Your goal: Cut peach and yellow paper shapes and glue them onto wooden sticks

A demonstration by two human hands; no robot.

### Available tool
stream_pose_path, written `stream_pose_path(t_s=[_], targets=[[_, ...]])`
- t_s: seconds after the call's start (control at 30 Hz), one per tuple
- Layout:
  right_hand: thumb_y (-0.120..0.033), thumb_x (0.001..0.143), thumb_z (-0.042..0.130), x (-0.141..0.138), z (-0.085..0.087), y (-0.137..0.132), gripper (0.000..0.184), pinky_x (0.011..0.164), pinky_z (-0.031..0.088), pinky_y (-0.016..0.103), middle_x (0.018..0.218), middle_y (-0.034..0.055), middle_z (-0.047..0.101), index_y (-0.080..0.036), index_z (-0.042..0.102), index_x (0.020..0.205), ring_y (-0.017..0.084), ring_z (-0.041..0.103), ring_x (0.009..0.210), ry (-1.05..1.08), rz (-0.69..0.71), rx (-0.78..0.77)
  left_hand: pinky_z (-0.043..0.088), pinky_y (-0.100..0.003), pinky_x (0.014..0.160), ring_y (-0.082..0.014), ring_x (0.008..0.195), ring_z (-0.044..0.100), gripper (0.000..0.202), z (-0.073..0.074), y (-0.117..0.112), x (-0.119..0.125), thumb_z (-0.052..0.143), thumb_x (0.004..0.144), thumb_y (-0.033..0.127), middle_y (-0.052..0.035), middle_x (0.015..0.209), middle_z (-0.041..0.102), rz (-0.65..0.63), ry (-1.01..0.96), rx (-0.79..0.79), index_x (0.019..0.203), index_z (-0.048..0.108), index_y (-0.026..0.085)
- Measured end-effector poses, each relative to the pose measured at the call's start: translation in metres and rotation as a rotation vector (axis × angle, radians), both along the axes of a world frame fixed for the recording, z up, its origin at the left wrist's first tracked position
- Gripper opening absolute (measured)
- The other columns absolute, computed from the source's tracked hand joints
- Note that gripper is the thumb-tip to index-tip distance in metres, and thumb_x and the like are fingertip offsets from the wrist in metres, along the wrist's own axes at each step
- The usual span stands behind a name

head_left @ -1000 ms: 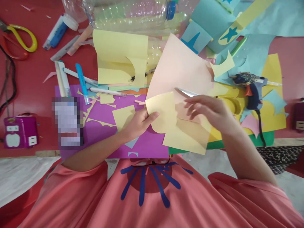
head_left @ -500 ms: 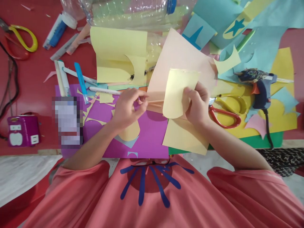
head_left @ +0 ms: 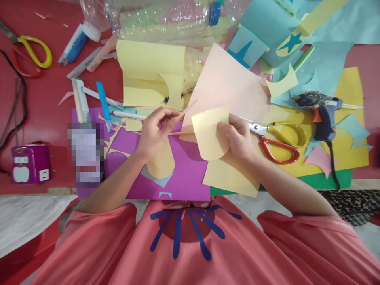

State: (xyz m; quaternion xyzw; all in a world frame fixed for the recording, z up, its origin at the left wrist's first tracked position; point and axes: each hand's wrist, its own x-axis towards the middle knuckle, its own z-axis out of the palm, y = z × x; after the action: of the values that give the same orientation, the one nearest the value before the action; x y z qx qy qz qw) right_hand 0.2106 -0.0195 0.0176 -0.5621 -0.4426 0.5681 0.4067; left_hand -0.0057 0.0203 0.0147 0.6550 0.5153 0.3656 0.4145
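Observation:
Between the thumb and fingers of my left hand is a thin pale strip, slanting up to the right. My right hand pinches a pale yellow paper piece with a rounded lower end, thumb on its front. The strip and the yellow piece are a short distance apart. Under my left hand, another rounded yellow piece lies on purple paper. Behind the held piece lies a large pale pink sheet. Scissors with red and yellow handles rest right of my right hand.
A glue gun lies at the right on yellow paper. Clear plastic bottles span the back. At the left are a phone, a purple box, pens, and a second pair of scissors.
My right hand has brought the yellow piece left and down, tilting it. The pale strip in my left hand now points upward. The view has shifted slightly.

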Motion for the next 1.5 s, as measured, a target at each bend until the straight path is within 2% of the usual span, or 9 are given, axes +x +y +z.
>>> stream_pose_path(t_s=[0.13, 0.27, 0.47, 0.7, 0.97, 1.5], targets=[[-0.049, 0.081, 0.059, -0.001, 0.002, -0.002, 0.028, 0.049, 0.042, 0.026, 0.069, 0.0012, 0.059, -0.021, 0.059, 0.076, 0.014, 0.056, 0.059, 0.099, 0.125, -0.099, 0.055, -0.022, 0.069, -0.0102, 0.074, 0.067, 0.027, 0.001, -0.002, 0.003, 0.070, 0.081, 0.044, -0.0013, 0.084, 0.072, 0.063, -0.225, -0.180, 0.096, 0.072, 0.021], [-0.043, 0.079, 0.062, -0.003, 0.006, -0.001, 0.030, 0.046, 0.036, 0.024, 0.061, -0.0016, 0.048, -0.021, 0.049, 0.063, 0.010, 0.048, 0.054, 0.048, 0.135, -0.107, 0.059, -0.021, 0.068, -0.0117, 0.075, 0.071, 0.034, 0.001, -0.005, 0.006, 0.075, 0.074, 0.046, -0.0022, 0.085, 0.076, 0.065, -0.301, -0.290, 0.094, 0.074, 0.019], [-0.041, 0.078, 0.058, -0.002, 0.009, 0.002, 0.033, 0.047, 0.031, 0.024, 0.061, -0.0021, 0.042, -0.021, 0.040, 0.059, 0.009, 0.041, 0.055, -0.085, 0.195, -0.054, 0.062, -0.025, 0.074, -0.0148, 0.078, 0.074, 0.036, 0.004, -0.010, 0.009, 0.078, 0.071, 0.047, -0.0034, 0.084, 0.077, 0.055, -0.313, -0.289, 0.091, 0.075, 0.017], [-0.043, 0.078, 0.058, -0.002, 0.006, 0.000, 0.032, 0.047, 0.029, 0.024, 0.060, -0.0030, 0.040, -0.020, 0.045, 0.061, 0.009, 0.039, 0.055, -0.081, 0.260, -0.055, 0.062, -0.024, 0.071, -0.0139, 0.074, 0.074, 0.031, 0.006, -0.011, 0.009, 0.078, 0.072, 0.043, -0.0009, 0.078, 0.076, 0.024, -0.282, -0.274, 0.089, 0.072, 0.017], [-0.041, 0.079, 0.055, -0.003, 0.007, -0.001, 0.030, 0.047, 0.026, 0.025, 0.059, -0.0040, 0.037, -0.020, 0.043, 0.061, 0.008, 0.037, 0.054, -0.096, 0.256, -0.056, 0.060, -0.022, 0.070, -0.0144, 0.077, 0.074, 0.021, 0.007, -0.012, 0.010, 0.074, 0.075, 0.034, -0.0018, 0.080, 0.076, -0.007, -0.232, -0.236, 0.088, 0.072, 0.017], [-0.042, 0.075, 0.059, -0.004, 0.009, -0.001, 0.029, 0.046, 0.030, 0.023, 0.059, -0.0020, 0.043, -0.019, 0.047, 0.061, 0.009, 0.042, 0.054, -0.063, 0.226, -0.112, 0.057, -0.021, 0.069, -0.0133, 0.079, 0.071, 0.022, 0.004, -0.015, 0.008, 0.069, 0.079, 0.037, -0.0021, 0.084, 0.076, -0.020, -0.099, -0.145, 0.091, 0.073, 0.018]])
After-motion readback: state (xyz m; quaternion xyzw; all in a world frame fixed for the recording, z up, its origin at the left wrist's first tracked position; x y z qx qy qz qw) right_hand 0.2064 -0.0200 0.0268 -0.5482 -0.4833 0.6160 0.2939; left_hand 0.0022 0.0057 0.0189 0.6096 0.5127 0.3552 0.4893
